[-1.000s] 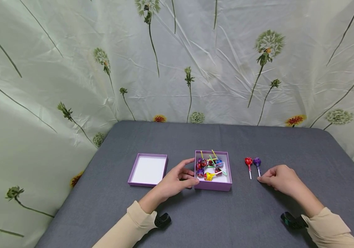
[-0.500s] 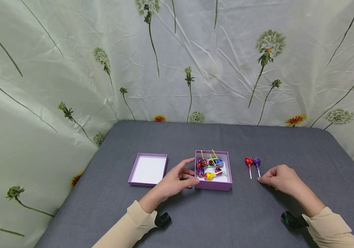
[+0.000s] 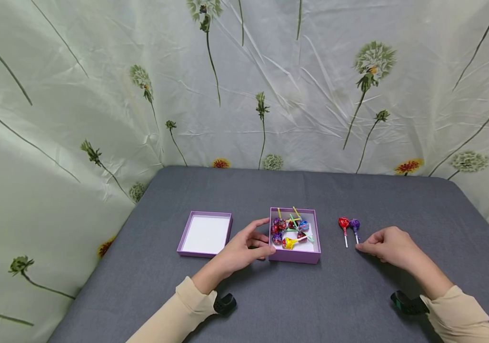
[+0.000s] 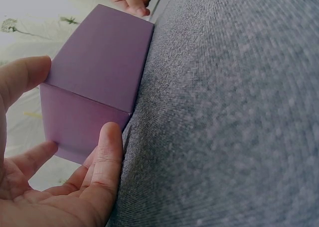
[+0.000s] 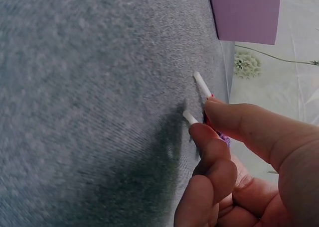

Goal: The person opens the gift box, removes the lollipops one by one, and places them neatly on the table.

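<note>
An open purple box [image 3: 294,256] with a pale inside holds several wrapped lollipops [image 3: 289,243] in the head view. My left hand [image 3: 244,245] holds the box at its left side, with the thumb at the front corner and a finger at the back corner. To the right of the box, a red lollipop [image 3: 344,223] and a purple lollipop [image 3: 354,224] lie side by side on the cloth. The thumb and forefinger of my right hand [image 3: 392,247] pinch the purple one's stick near its end. In the right wrist view the fingers mostly hide its head.
A shallow purple lid [image 3: 204,234] with a white inside lies left of the box, beside my left forearm. Grey cloth [image 3: 304,305] covers the table. Behind it hangs a pale curtain [image 3: 235,119] printed with flowers.
Almost nothing differs. Both hands stay where they were, on the box and at the purple lollipop's stick; only the right forearm and sleeve have shifted slightly to the right.
</note>
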